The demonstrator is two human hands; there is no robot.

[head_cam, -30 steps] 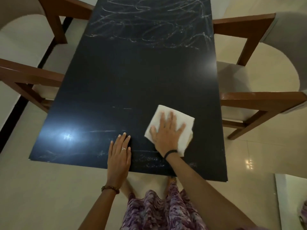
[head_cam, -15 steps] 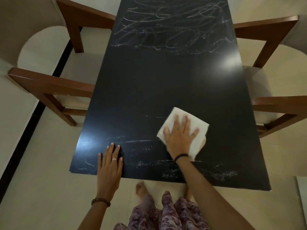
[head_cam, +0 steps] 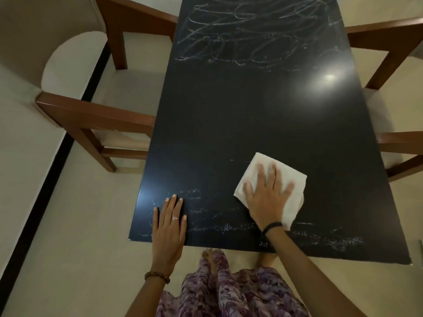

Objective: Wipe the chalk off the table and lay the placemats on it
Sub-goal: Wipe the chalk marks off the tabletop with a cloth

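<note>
- Now, fingers [head_cam: 272,172] of the right hand [head_cam: 266,199] spread flat and straight on the folded white cloth [head_cam: 290,179], pressing rather than gripping; worth keeping that whole palm down so the cloth does not bunch.
- Left hand [head_cam: 169,225] flat as well, fingers straight and together, holding nothing, resting on the near edge of the bench [head_cam: 263,115] as a brace.
- Cloth lying right of centre near the front edge, touching the dark top.
- Just below it, faint chalk streaks [head_cam: 229,226] along the front edge: best cleared with overlapping side-to-side passes, steady pressure, running right off the corner.
- Further out, dense chalk scribbles [head_cam: 258,35] across the far end, untouched; probably a longer reach, perhaps a step round past the chairs [head_cam: 96,115].
- Refolding to a clean face likely useful once dust starts to smear.
- No placemats in view; laying them not yet begun.
</note>
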